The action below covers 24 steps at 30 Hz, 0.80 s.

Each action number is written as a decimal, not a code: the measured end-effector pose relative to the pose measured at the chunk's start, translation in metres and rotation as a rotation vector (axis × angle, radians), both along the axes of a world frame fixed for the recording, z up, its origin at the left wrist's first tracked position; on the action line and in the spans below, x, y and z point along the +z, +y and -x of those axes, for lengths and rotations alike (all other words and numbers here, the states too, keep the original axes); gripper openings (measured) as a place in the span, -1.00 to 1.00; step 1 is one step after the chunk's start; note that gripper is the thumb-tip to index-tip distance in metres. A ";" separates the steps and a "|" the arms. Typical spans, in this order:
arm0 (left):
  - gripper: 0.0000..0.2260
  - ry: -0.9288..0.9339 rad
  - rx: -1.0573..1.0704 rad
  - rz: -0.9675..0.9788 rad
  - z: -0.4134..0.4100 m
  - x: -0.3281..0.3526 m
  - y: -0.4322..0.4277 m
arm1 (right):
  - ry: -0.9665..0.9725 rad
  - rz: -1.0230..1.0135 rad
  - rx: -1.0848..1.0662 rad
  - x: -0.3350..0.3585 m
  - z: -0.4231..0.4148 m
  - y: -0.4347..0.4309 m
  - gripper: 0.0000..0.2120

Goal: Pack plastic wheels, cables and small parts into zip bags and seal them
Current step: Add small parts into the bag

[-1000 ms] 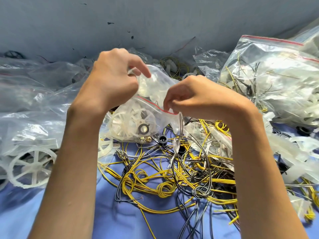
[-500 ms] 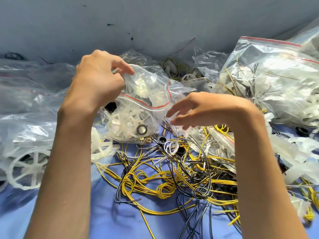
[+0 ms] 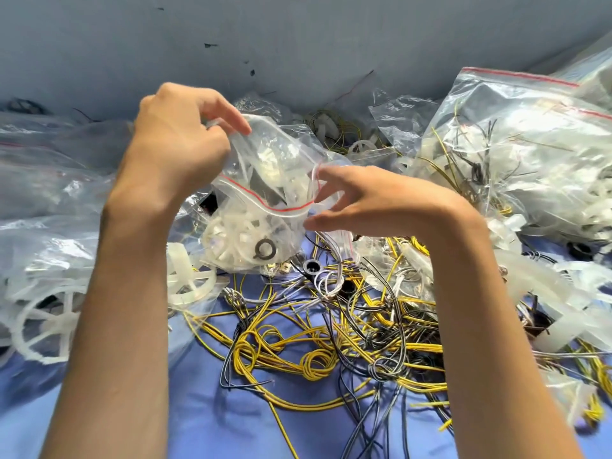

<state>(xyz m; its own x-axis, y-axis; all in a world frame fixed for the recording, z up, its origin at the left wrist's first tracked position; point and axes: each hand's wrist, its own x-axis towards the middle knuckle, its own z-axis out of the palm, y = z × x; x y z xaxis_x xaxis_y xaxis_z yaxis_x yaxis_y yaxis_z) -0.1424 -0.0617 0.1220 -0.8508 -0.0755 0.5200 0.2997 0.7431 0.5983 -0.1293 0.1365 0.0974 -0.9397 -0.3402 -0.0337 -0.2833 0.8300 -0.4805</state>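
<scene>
A small clear zip bag with a red zip line hangs above the table, its bottom resting among the parts. Inside it are white plastic wheels and a black ring. My left hand grips the bag's upper left edge. My right hand is at the bag's right side, index fingertip and thumb spread apart and touching the mouth by the zip line. The mouth gapes open. Below lies a tangle of yellow and black cables.
A loose white wheel lies at the left under plastic. A large filled zip bag stands at the right, with more bags behind. A small grey part sits below the bag. Blue tabletop shows in front.
My right hand has let go of the zip edge it was pinching and opened its fingers. My left hand pulled its edge up and left, so the mouth gapes wider.
</scene>
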 end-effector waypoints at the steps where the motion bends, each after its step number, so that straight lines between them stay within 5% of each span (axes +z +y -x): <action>1: -0.65 -0.013 -0.025 0.011 0.000 0.000 0.002 | -0.007 -0.004 0.004 0.000 0.000 0.002 -0.49; 15: -0.79 -0.161 -0.139 -0.008 0.011 -0.006 0.003 | -0.125 -0.127 -0.012 -0.002 0.002 0.015 -0.69; 24: -0.89 -0.220 -0.396 0.195 0.003 -0.002 0.009 | -0.128 -0.113 0.047 0.001 -0.003 0.008 -0.79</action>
<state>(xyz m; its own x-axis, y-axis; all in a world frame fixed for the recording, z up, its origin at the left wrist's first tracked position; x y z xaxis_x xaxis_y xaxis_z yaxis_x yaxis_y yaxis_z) -0.1451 -0.0532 0.1201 -0.8856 0.3568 0.2972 0.4641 0.7020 0.5402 -0.1263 0.1443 0.0988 -0.9084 -0.3712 -0.1925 -0.2659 0.8681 -0.4193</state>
